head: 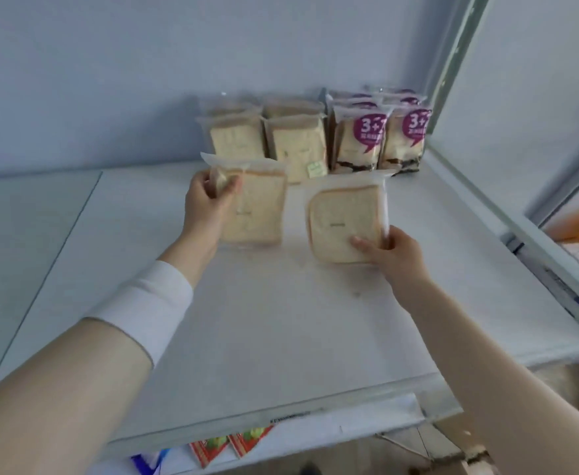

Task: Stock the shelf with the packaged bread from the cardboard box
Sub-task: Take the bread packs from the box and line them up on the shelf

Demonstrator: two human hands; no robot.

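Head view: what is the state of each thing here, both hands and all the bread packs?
left hand, grips a top corner of the left toast pack.
right hand, pinches a bottom corner of the right toast pack.
left toast pack, sealed, nearly upright.
right toast pack, sealed, tilted.
back toast packs, standing in rows.
purple-label packs, standing, back right.

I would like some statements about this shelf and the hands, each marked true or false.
1. The left hand grips the left packet, the right hand the right packet. True.
2. The purple-label packets stand left of the plain packets. False: they stand to their right.
3. A white band sits on the left forearm. True.
4. The shelf has no packets at its back. False: both kinds stand there.
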